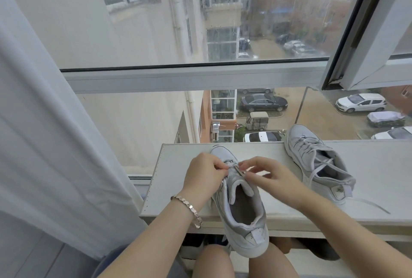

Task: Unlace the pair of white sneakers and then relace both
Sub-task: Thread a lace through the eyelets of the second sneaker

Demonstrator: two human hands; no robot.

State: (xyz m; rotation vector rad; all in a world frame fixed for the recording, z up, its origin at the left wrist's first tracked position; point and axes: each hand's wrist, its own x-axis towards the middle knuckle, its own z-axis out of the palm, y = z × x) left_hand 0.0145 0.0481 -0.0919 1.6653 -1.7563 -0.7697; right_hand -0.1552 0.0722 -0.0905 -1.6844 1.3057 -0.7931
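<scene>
white tabletop (pixel 174 179) set against a window (pixel 196 77), curtain (pixel 44 139) hanging at left. rain on the glass, parked cars (pixel 263 102) in the yard below.

near sneaker (pixel 256 238): centre of view, toe pointing away toward the window, heel hanging over the front edge of the tabletop above the person's knees (pixel 214 262). tongue stands up and the opening is wide. lace (pixel 231 164) shows only across the low eyelets near the toe; upper eyelets look bare.

left hand (pixel 205 176): on the left side of the near sneaker, fingers curled in, thumb and forefinger pinching the lace at the eyelet row. bracelet (pixel 189 208) on that wrist.

right hand (pixel 276 176): on the right side of the same sneaker, thumb and forefinger narrowed to a pinch on the lace at the eyelets, other fingers loosely spread behind. fingertips of both hands sit just beside each other over the low lacing.

far sneaker (pixel 316 162): to the right on the tabletop, well apart from the hands, toe up near the glass, heel toward the person, turned at a slant. it is laced, slack, crossings visible along the throat. one loose end (pixel 374 206) trails off past the heel and lies flat on the tabletop.
</scene>
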